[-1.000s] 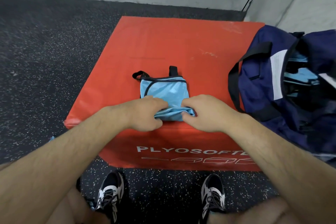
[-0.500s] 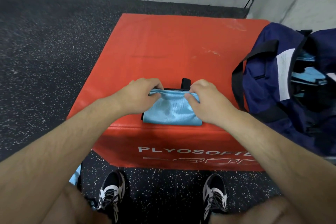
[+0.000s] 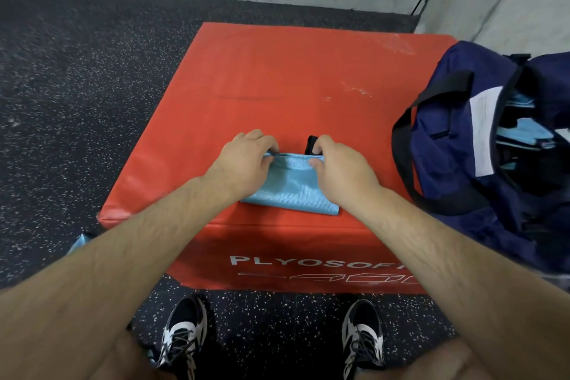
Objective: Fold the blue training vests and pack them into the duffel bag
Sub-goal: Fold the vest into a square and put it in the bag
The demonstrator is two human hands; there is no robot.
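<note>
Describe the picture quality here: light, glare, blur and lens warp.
Head view: flat, even light; faint sheen on the red padded plyo box at its left near edge; light blue folded vest sharp; forearms near the lens soft and oversized; wide-angle stretch toward the corners; the navy duffel bag is dim inside.

I count one red plyo box (image 3: 277,71) and place everything else from it. On its top, near the front edge, lies one folded blue vest (image 3: 290,188). Two hands meet there: one left hand (image 3: 243,163) and one right hand (image 3: 342,170). At the box's right side sits one navy duffel bag (image 3: 447,163); the blue vests inside (image 3: 521,133) are too bunched for me to number. Below the box's front face are two shoes, a left shoe (image 3: 183,330) and a right shoe (image 3: 364,333). Off its left front corner lies one blue scrap (image 3: 80,241).
</note>
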